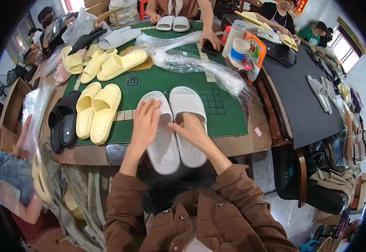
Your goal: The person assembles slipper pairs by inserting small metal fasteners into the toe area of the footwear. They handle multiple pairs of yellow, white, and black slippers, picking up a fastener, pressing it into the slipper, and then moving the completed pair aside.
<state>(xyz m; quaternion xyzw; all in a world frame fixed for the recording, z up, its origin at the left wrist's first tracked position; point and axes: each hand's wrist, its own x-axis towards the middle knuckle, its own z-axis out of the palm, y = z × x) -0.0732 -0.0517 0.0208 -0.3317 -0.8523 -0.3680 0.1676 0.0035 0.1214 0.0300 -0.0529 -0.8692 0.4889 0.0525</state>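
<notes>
1. The brown tabletop (237, 147) filled the middle of the view, and a dark tabletop (294, 101) stood to its right.
2. A green mat (158, 80) covered much of the brown tabletop.
3. Clear plastic bags (199, 63) lay bunched across the mat's far right part.
4. The pair of gray slippers was in front of the person, side by side, toes pointing away; the left slipper (165, 155) and the right slipper (191, 155) had heels reaching past the near edge.
5. Front yellow slippers (104, 126) lay on the mat to the left, just beside black slippers (69, 122).
6. The left hand (146, 119) lay over the left slipper's strap, fingers slightly apart; whether it gripped, I cannot tell.
7. The right hand (191, 128) had its fingers inside the right slipper's opening, thumb stretched toward the left slipper; its hidden fingertips left any grip unclear.
8. A white tub (239, 52) stood beyond the bags, near the far right corner.
</notes>
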